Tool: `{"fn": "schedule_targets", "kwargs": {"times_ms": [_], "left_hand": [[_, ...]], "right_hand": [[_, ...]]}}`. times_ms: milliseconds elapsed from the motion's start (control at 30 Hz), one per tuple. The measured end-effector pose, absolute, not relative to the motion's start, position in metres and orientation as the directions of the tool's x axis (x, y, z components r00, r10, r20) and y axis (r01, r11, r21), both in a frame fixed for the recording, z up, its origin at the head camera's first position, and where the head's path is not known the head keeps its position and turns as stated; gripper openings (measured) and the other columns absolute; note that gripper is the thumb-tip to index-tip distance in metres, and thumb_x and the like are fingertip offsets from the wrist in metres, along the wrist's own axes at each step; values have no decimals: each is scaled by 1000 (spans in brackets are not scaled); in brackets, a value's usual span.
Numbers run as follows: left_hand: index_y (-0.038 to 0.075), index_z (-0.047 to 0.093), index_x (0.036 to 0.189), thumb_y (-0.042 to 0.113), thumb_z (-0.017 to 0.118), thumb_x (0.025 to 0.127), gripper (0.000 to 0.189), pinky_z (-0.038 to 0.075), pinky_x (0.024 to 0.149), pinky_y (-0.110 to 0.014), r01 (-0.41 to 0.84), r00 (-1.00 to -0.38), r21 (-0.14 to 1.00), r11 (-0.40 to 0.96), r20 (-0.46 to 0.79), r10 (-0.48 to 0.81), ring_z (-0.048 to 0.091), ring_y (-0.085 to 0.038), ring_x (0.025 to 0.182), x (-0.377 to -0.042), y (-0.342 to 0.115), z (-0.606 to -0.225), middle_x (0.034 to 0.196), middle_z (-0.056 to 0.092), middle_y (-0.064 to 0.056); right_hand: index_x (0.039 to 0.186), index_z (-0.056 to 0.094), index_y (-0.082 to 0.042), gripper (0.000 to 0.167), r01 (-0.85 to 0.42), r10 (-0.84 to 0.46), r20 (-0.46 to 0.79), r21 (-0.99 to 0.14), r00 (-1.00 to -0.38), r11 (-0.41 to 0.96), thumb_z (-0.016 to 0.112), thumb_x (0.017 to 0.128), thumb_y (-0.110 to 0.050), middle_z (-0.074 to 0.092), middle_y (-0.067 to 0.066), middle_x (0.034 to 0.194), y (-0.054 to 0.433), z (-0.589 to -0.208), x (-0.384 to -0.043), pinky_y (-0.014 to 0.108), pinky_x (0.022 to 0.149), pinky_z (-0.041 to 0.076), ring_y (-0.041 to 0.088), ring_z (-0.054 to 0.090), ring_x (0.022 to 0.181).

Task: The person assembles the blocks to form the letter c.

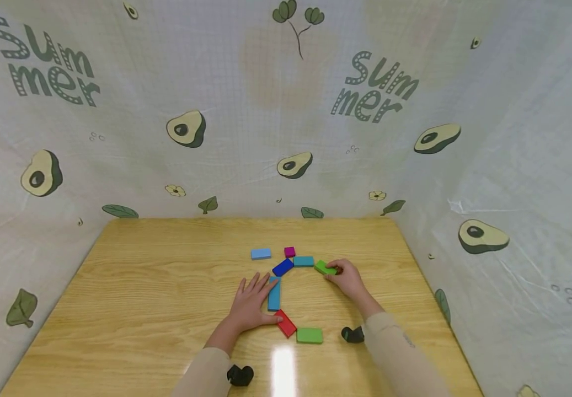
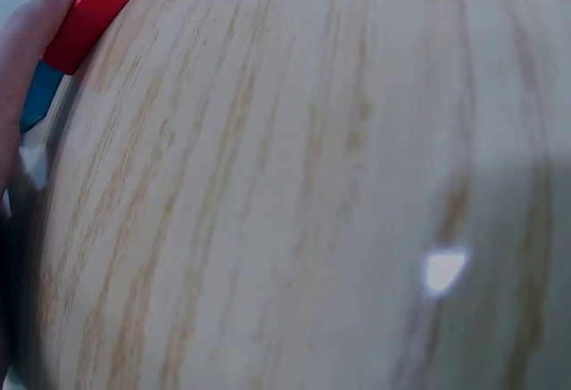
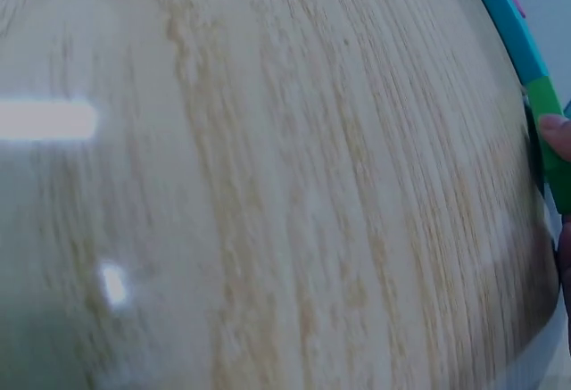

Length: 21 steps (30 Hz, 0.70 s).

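Observation:
Several coloured blocks form a curve on the table. My right hand pinches a green block at the curve's right end; in the right wrist view the thumb lies on this green block. With fingers spread, my left hand lies over the left side of the curve. Its fingertips are at the long blue block and its thumb touches the red block. Between the hands lie a dark blue block and a teal block. Another green block sits beside the red one.
A light blue block and a small magenta block lie behind the curve. The wooden table is bordered by a printed cloth at the back and sides. Black wrist pieces show at both sleeves.

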<state>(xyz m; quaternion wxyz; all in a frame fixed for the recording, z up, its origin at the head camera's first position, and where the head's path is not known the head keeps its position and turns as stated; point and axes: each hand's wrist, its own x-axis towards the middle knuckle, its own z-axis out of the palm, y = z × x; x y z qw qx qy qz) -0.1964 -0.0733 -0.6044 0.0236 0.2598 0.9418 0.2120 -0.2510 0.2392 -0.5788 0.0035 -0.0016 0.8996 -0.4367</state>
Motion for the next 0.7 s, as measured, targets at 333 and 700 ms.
{"fn": "schedule_targets", "kwargs": {"times_ms": [333,700], "left_hand": [[22,30,155,77,61,74,102,2,113,-61,481,-863,422,768,74,500,11,-35,147,-197,-73,-607,160,22,-8],[24,29,155,78,60,74,103,3,113,-61,478,-864,410,777,58,501,10,-34,147,-197,-73,-605,160,21,-7]], "right_hand": [[104,72,-4,25,19,29,-2,-816,-1000,578,80,80,-5,56,9,96,237,-587,-250,32,72,44,20,48,83],[108,71,-7,25,-7,5,11,-854,-1000,521,74,83,-4,55,8,97,242,-591,-246,30,72,44,20,49,81]]}}
